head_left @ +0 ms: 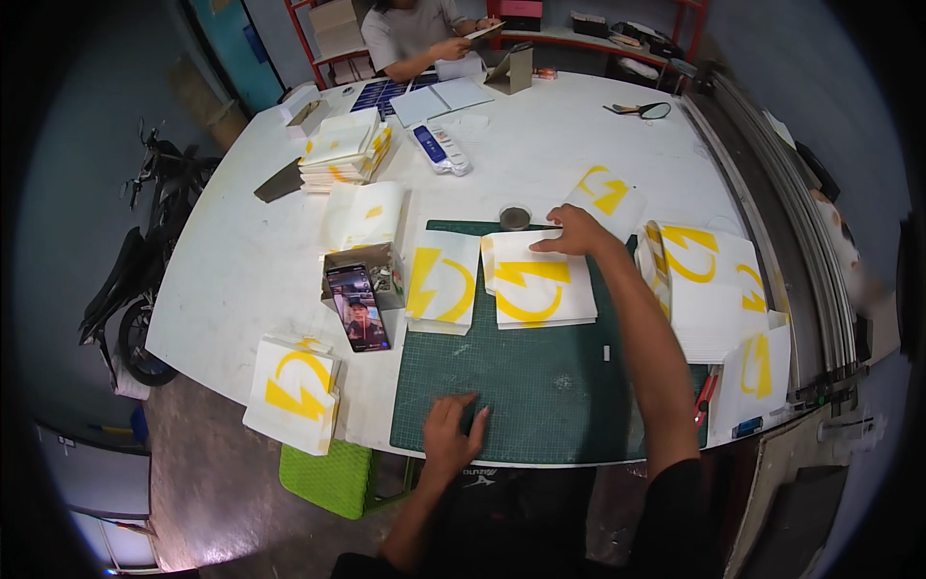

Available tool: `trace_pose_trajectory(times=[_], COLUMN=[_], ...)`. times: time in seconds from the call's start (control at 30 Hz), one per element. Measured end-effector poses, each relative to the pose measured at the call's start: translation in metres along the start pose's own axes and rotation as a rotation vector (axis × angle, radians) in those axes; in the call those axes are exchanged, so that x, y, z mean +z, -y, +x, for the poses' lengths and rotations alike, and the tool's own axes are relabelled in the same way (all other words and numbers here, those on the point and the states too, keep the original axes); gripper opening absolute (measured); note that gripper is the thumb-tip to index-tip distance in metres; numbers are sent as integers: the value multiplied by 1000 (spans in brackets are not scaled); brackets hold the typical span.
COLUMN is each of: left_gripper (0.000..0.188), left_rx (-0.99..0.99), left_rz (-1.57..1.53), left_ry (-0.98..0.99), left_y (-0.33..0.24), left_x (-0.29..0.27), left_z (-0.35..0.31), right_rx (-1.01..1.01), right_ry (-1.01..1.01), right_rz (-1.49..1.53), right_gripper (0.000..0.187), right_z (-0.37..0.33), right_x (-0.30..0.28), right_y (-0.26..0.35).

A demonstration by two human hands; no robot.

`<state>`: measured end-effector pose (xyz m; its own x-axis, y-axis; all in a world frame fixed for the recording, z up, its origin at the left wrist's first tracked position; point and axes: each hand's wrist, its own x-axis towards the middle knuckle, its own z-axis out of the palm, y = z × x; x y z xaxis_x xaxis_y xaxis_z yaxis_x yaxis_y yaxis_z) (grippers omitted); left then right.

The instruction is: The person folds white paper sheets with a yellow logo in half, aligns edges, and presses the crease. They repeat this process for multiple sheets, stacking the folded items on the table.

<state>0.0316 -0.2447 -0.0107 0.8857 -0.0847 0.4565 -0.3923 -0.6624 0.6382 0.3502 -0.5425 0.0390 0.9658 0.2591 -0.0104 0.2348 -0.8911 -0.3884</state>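
Note:
A stack of white printed sheets (577, 289) with yellow markings lies on the green cutting mat (540, 405). My right hand (576, 234) reaches over its far edge, fingers apart, thumb and fingertips at or just above the top sheet; contact is hard to tell. To the left is a second white stack (444, 280) with a similar yellow print. Near the table's front edge, my left hand (453, 434) rests on the mat with its fingers loosely spread, holding nothing. Just beyond the mat's stacks sits a small round dark tin (515, 218).
A phone (357, 307) leans on a small open box (395, 265) at left. More printed stacks stand at far left (345, 150), front left (291, 391) and right (699, 285). A red cutter (707, 396) lies by the right edge. Across the table, a person (415, 39) handles a flat item.

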Motion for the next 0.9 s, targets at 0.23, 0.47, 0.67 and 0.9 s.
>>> trace_pose_trajectory(times=[0.23,0.47,0.67,0.9], left_gripper=[28,29,28,28], left_rx=[-72,-40,-1,7], left_rz=[-77,-78,-44,-37], left_ry=[0,38,25,10], left_y=[2,-1,2,-2], left_x=[-4,-6,-6,-4], left_z=[1,4,5,4], right_rx=[160,253,320,412], right_ry=[403,372,280,337], right_rz=[-94,-34,98,439], right_gripper=[106,115,111,85], right_z=[20,-22,-52,-79], right_x=[-6,5,5,13], right_y=[16,10,19,25])
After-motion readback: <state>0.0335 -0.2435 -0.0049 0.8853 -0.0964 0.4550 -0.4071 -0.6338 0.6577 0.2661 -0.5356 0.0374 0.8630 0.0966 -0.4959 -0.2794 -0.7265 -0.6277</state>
